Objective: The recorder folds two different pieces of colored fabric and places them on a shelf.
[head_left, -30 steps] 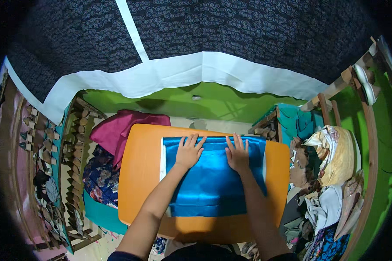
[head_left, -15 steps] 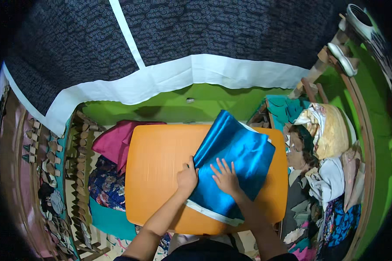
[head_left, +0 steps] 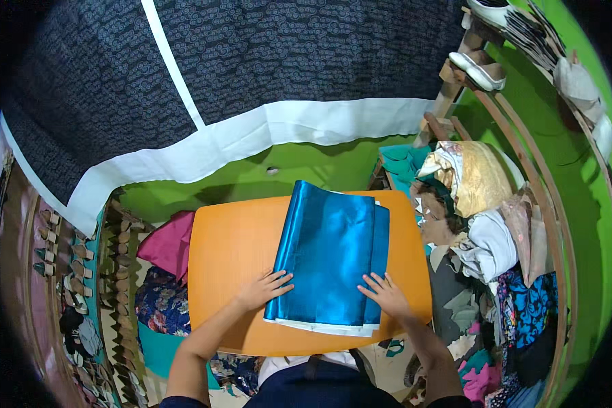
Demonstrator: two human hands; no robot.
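Near the front edge of the orange desk (head_left: 231, 251), the shiny blue folded cloth (head_left: 330, 251), just turned lengthwise, is pressed flat by the left hand (head_left: 262, 291) and right hand (head_left: 386, 294), fingers spread, nothing gripped.

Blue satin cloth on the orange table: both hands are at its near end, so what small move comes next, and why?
Probably slide both palms away along the blue cloth to press it flat. The left hand sits at its near-left edge and the right hand on its near-right corner, both open. The folded layers look uneven, with a white edge showing at the near end above the orange table.
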